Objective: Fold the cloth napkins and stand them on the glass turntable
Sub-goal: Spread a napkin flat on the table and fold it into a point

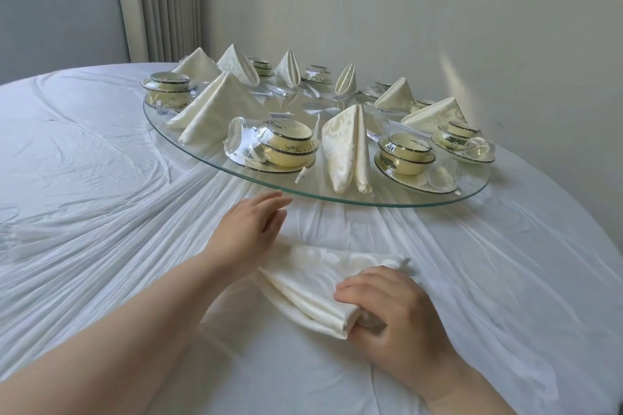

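Note:
A cream cloth napkin (313, 283) lies folded on the white tablecloth just in front of me. My right hand (387, 317) grips its near folded end, fingers curled over the top and thumb beneath. With fingers straight, my left hand (251, 229) hovers over the napkin's far left part, fingertips close under the rim of the glass turntable (209, 163). On the turntable stand several folded cream napkins, the nearest one (347, 152) upright near the front rim, another (215, 108) at the left.
Several plastic-wrapped cream bowl and saucer sets, one (283, 146) near the front rim and one (408, 155) to its right, sit between the standing napkins. The wrinkled white tablecloth (101, 195) covers the round table. A wall and curtain (168, 0) stand behind.

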`<state>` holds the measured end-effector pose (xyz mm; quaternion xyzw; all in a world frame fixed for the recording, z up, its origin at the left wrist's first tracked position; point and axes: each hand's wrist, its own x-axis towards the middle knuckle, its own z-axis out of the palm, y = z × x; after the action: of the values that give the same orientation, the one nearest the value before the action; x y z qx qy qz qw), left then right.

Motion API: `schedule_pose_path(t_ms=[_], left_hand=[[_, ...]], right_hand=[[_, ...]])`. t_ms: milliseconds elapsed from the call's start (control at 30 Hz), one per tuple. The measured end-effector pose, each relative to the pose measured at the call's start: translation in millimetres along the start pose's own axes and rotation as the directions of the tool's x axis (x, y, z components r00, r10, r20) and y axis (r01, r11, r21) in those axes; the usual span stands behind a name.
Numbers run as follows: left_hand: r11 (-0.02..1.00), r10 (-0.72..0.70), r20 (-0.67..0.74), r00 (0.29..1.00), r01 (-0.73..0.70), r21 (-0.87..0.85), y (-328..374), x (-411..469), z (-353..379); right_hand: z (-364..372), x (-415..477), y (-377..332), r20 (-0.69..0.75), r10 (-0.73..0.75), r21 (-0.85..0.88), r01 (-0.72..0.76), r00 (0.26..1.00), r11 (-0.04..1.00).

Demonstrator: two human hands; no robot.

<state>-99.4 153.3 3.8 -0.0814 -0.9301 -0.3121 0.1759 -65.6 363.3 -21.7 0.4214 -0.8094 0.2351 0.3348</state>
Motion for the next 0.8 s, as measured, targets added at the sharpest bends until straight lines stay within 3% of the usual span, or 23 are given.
schedule_pose_path(t_ms=[167, 300, 433, 633, 800], left_hand=[[0.941, 0.051, 0.283, 0.958, -0.140, 0.307, 6.7, 34.0, -8.8], [0.914, 0.011, 0.389, 0.921, -0.167, 0.370, 2.9, 48.9, 4.7], [0.925, 0.009, 0.381, 0.924, -0.152, 0.348, -10.8, 51.5, 12.3], [0.960, 0.009, 0.288, 0.958, -0.089, 0.265, -18.1, 48.6, 14.1], [0.952, -0.053, 0.228, 0.972, -0.019, 0.304, -25.5, 45.6, 9.8]], right_hand=[[-4.3, 2.5, 7.2, -0.095, 0.048, -0.032, -0.051, 0.994, 0.998], [-6.0, 4.1, 9.3, -0.129, 0.078, -0.074, -0.088, 0.989, 0.993], [-4.8, 4.3, 9.5, -0.099, 0.069, -0.042, -0.074, 0.993, 0.996], [-2.9, -1.7, 10.1, 0.063, 0.073, -0.023, -0.072, 0.995, 0.997], [-2.3, -2.9, 10.3, 0.067, 0.091, -0.007, -0.090, 0.994, 0.996]])
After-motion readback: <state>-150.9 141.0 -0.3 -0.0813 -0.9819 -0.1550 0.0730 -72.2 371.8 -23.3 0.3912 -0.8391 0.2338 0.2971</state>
